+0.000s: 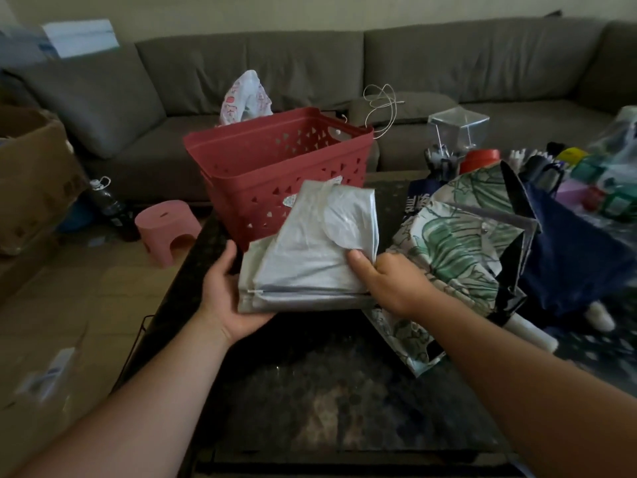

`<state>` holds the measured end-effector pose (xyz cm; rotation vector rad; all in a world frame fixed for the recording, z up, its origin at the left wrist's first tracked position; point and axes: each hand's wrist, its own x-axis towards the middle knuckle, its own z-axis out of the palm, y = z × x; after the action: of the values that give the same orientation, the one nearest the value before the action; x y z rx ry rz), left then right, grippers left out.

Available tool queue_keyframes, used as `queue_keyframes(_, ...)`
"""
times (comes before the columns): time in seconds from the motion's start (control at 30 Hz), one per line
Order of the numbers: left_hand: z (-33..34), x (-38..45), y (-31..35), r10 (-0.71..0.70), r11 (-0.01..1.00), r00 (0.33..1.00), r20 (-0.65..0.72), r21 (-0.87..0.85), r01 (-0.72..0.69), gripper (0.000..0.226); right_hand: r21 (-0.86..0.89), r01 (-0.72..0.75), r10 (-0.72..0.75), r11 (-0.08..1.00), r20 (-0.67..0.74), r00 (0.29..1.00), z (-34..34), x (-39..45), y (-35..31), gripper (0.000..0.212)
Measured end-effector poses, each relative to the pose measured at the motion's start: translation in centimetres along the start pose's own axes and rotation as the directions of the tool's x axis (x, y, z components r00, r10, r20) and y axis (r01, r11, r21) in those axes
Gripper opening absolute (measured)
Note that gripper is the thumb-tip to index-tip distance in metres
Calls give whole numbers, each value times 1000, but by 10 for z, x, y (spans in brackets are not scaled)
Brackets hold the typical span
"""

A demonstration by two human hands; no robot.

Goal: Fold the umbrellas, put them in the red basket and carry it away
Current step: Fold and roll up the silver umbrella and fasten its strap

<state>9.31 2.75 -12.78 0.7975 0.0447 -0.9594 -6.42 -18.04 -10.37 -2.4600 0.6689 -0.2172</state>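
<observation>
A folded silver-grey umbrella (303, 257) is held flat above the dark table, just in front of the red basket (275, 167). My left hand (224, 291) supports its left edge from underneath, thumb on the side. My right hand (386, 281) pinches its right edge, thumb on top. The basket stands tilted on the table's far left part, and I see nothing inside it. To the right lie a green leaf-print umbrella (458, 243), unfolded and crumpled, and a navy blue umbrella (568, 250).
The dark glass table (327, 391) has its left edge near my left forearm. A pink stool (167, 229), a bottle (107, 201) and a cardboard box (31, 174) stand on the floor at left. A grey sofa (448, 60) runs behind. Clutter fills the table's far right.
</observation>
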Motion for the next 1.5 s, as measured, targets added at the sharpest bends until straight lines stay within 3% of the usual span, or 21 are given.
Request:
queue_keyframes(0.1,1,11,-7,-38,936,967,-252,329,122,45,54,-113,108,992,89,990,14,4,15,77)
queue_keyframes(0.17,0,21,-11,263,796,906,-333,605,-9,27,170,-155,147,973,59,987,16,9,18,73)
queue_keyframes(0.23,4,21,-7,640,511,730,-240,843,-170,12,317,-134,141,939,1,990,16,13,19,63)
queue_keyframes(0.27,10,16,-3,716,407,679,-165,888,-214,10,409,-121,137,904,-9,990,16,14,19,54)
queue_keyframes(0.3,15,13,2,734,361,671,-104,896,-256,12,492,-122,142,862,-3,990,15,13,18,45)
queue_keyframes(0.4,22,4,6,615,315,788,29,907,-280,26,600,-116,153,792,-11,988,10,6,11,21)
queue_keyframes(0.5,24,2,-1,557,70,806,199,956,-284,33,625,-32,146,780,-131,981,6,4,4,21)
queue_keyframes(0.53,26,1,-3,555,41,801,225,954,-296,37,654,-3,137,756,-154,978,4,3,1,17)
queue_keyframes(0.67,43,-14,-7,586,211,769,257,867,-451,24,768,68,91,637,-163,982,-9,-6,-9,21)
queue_keyframes(0.77,50,-28,-5,622,231,729,284,824,-518,23,824,110,36,555,-155,987,-22,-15,-14,12)
queue_keyframes(0.93,47,-50,-4,636,70,665,390,829,-554,33,855,104,7,508,-125,992,-28,-30,-13,13)
queue_keyframes(1.03,48,-63,-9,635,62,641,431,799,-598,28,839,97,-29,536,-96,995,-29,-42,-10,12)
queue_keyframes(1.17,48,-79,-15,676,-34,579,456,804,-594,28,845,104,-154,525,-26,988,-34,-58,-7,8)
queue_keyframes(1.27,46,-89,-17,629,-94,604,490,819,-566,40,836,109,-187,538,-8,982,-35,-65,-3,14)
queue_keyframes(1.4,44,-93,-19,475,-100,714,514,838,-536,81,831,144,-137,537,-82,987,-35,-70,1,12)
queue_keyframes(1.5,48,-90,-23,480,-100,714,509,841,-532,70,782,165,-127,602,-110,986,-36,-70,4,14)
